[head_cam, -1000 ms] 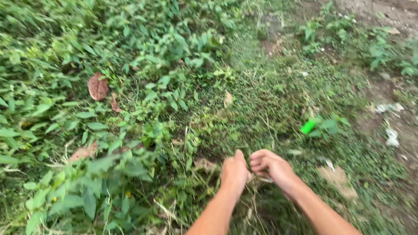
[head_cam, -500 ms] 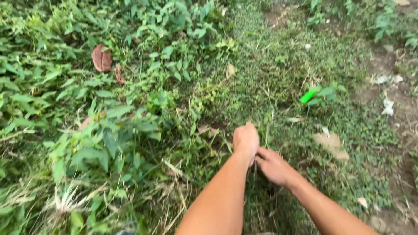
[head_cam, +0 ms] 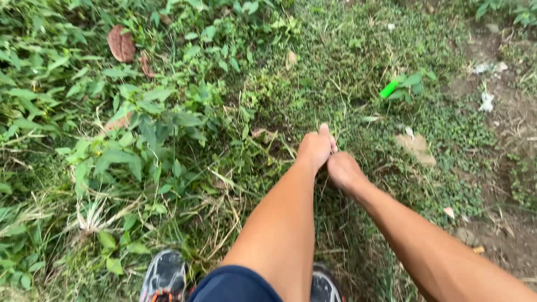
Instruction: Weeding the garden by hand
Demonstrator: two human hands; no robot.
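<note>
Since half a second ago the view has tipped down — grey shoes (head_cam: 164, 275) and dark blue shorts (head_cam: 235, 285) now show at 6 o'clock. Left hand (head_cam: 315, 148) and right hand (head_cam: 343, 170) sit pressed together, both fisted on thin green grass stalks (head_cam: 329, 193). Bright green plastic tube (head_cam: 389, 89) lies at 1 o'clock; brown dry leaf (head_cam: 121, 43) at 10 o'clock — broad-leaved weeds (head_cam: 140, 140) crowd the left.

Single head-worn view, looking steeply down from standing height past both forearms onto grass (head_cam: 358, 67) and weeds, shoes (head_cam: 165, 277) at bottom edge.
</note>
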